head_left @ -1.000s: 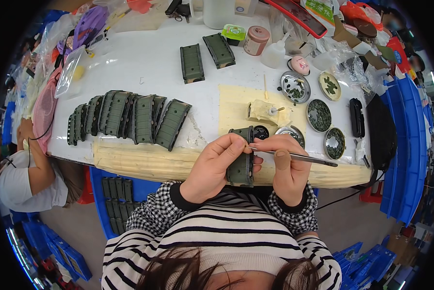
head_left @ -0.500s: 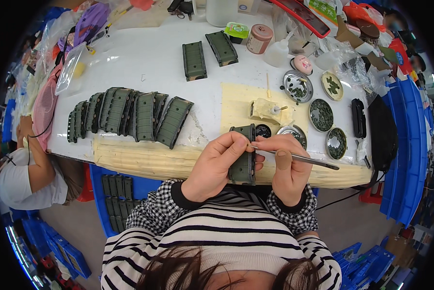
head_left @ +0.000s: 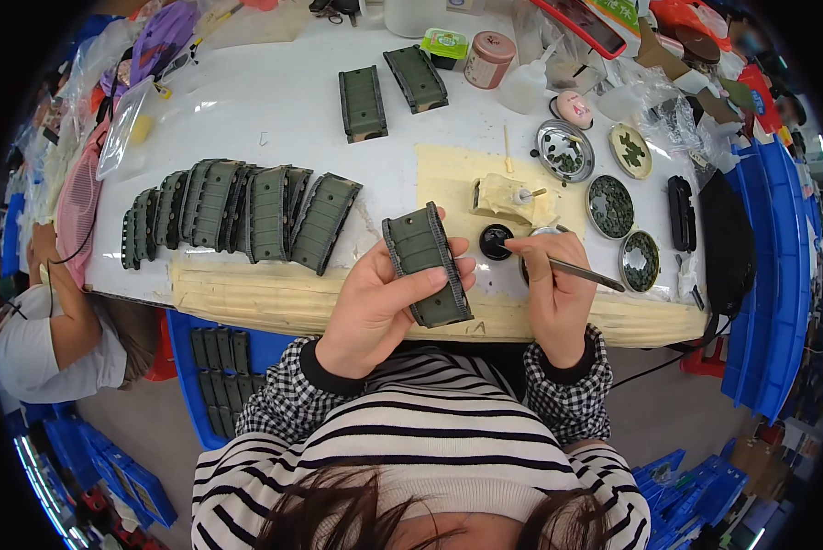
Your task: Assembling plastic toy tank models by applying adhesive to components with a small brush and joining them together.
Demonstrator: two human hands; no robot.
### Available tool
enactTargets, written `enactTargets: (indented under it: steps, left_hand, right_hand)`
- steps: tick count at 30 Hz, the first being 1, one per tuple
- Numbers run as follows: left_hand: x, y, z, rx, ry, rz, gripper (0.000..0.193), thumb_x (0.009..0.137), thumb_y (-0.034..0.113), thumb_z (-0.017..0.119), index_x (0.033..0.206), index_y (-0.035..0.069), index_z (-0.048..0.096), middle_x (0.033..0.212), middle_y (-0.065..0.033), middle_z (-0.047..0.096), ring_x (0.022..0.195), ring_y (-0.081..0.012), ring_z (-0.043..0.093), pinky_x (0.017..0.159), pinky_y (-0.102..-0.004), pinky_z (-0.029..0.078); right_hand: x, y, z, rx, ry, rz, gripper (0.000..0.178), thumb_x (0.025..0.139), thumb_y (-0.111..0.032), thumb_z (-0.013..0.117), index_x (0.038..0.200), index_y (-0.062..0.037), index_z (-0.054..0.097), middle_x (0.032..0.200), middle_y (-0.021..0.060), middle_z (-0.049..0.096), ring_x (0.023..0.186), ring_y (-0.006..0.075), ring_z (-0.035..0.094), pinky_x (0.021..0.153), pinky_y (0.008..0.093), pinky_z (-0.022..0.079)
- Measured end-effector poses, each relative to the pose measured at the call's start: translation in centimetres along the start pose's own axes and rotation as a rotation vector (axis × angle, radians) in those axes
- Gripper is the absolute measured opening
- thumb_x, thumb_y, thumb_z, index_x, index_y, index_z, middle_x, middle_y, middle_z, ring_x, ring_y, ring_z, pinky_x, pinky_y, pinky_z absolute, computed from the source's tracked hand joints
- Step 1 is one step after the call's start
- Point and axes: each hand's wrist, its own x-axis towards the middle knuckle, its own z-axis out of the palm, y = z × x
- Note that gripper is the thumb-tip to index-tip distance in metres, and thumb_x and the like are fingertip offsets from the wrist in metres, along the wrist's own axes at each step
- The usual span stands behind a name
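Note:
A dark green, ribbed rectangular piece with camouflage-patterned ends is held tilted in my left hand. My left thumb lies across its face and the fingers wrap round the far side. My right hand grips slim metal tweezers. Their tip points at a small round black pot just left of my fingertips. A metal dish behind my right hand is mostly hidden. Several similar green pieces lean in a row on the left of the table, and two more lie farther back.
Right of my hand stand metal dishes of small dark green bits. A putty-covered block with a stick sits on a yellowish sheet. A pink jar, squeeze bottle and phone are behind. Beneath the table edge, a blue tray holds more pieces.
My hands have moved apart. The left turned the green piece face up and leftward; the right carried the tweezers from it to the black pot, which now shows more fully.

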Motion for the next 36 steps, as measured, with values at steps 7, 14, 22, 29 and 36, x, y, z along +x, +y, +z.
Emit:
enactTargets:
  steps: [7,14,22,29,36]
  left_hand:
    - [-0.8,0.2,0.4,-0.024,0.043,0.04,0.041,0.09,0.001,0.056,0.128,0.005,0.042,0.114,-0.0165,0.061,0.109,-0.0288,0.061,0.093,-0.0424,0.053]
    - [-0.8,0.2,0.4,-0.038,0.14,0.097,0.04,0.093,0.003,0.052,0.131,0.008,0.04,0.115,-0.0189,0.06,0.112,-0.0322,0.059,0.092,-0.0439,0.054]
    - [-0.6,0.5,0.8,-0.131,0.165,0.074,0.047,0.093,0.003,0.051,0.138,0.009,0.037,0.119,-0.0172,0.057,0.116,-0.031,0.057,0.095,-0.0424,0.053]
    - [-0.6,0.3,0.7,-0.2,0.167,0.053,0.044,0.093,0.003,0.051,0.135,0.011,0.039,0.12,-0.0152,0.057,0.118,-0.0293,0.055,0.096,-0.0406,0.052]
    - [-0.5,0.0,0.5,-0.207,0.155,0.056,0.044,0.093,0.004,0.051,0.135,0.011,0.038,0.12,-0.0148,0.056,0.118,-0.0295,0.055,0.095,-0.0418,0.052]
  right_hand:
    - [0.1,0.3,0.4,-0.069,-0.016,-0.045,0.01,0.089,-0.01,0.062,0.09,-0.0043,0.07,0.084,0.0059,0.068,0.077,0.0238,0.054,0.074,0.0335,0.043]
    - [0.1,0.3,0.4,-0.063,0.004,-0.06,0.01,0.089,-0.009,0.062,0.09,-0.0037,0.07,0.084,0.0059,0.068,0.077,0.0234,0.054,0.073,0.0332,0.043]
    - [-0.3,-3.0,-1.2,0.291,0.02,-0.214,0.019,0.093,-0.013,0.057,0.091,0.0007,0.069,0.084,0.011,0.066,0.08,0.0235,0.057,0.076,0.0335,0.044]
    - [-0.7,-3.4,-0.4,0.399,-0.092,-0.157,0.018,0.094,-0.011,0.056,0.097,0.0031,0.067,0.097,0.0167,0.068,0.089,0.025,0.065,0.081,0.0318,0.05]
    - [-0.7,-3.2,-0.1,0.4,-0.094,-0.146,0.017,0.094,-0.008,0.056,0.098,0.0035,0.067,0.097,0.0165,0.069,0.088,0.0242,0.064,0.079,0.0306,0.05]
